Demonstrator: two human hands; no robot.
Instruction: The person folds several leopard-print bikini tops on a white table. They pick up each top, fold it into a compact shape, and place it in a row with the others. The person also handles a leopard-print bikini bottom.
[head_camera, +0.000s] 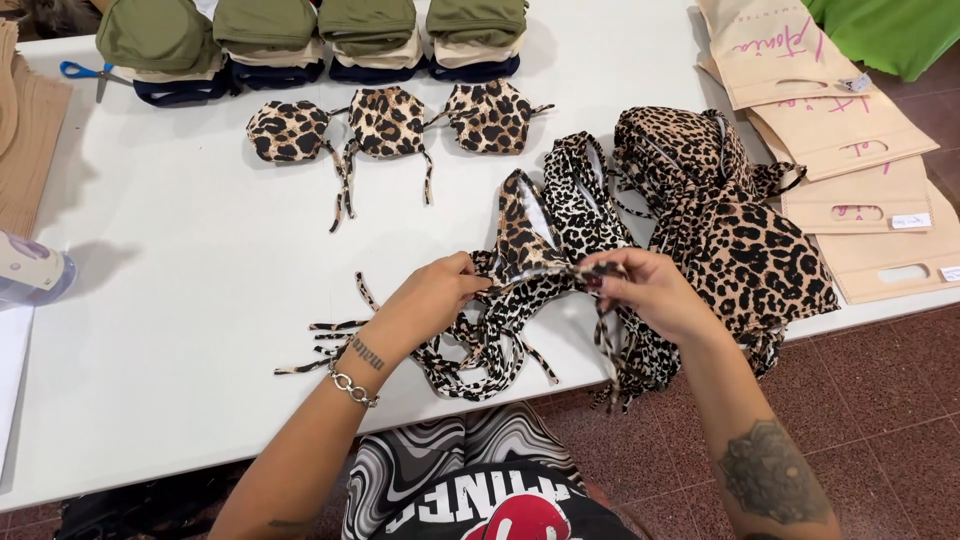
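My left hand (432, 298) and my right hand (652, 292) both pinch a leopard-print bikini top (530, 240) near the white table's (200, 300) front edge, stretching its lower band between them. Its thin ties (480, 355) trail down over the table and off the edge. A heap of larger-spotted leopard-print pieces (730, 230) lies just right of my right hand. A black-and-white leopard piece (580, 200) rests behind the held top.
Three folded leopard-print tops (385, 122) lie in a row mid-table. Stacks of olive, cream and navy padded tops (310, 40) line the far edge, with blue scissors (80, 72) at the left. Beige bags (840, 140) overlap at the right. A bottle (30, 270) lies at the left edge.
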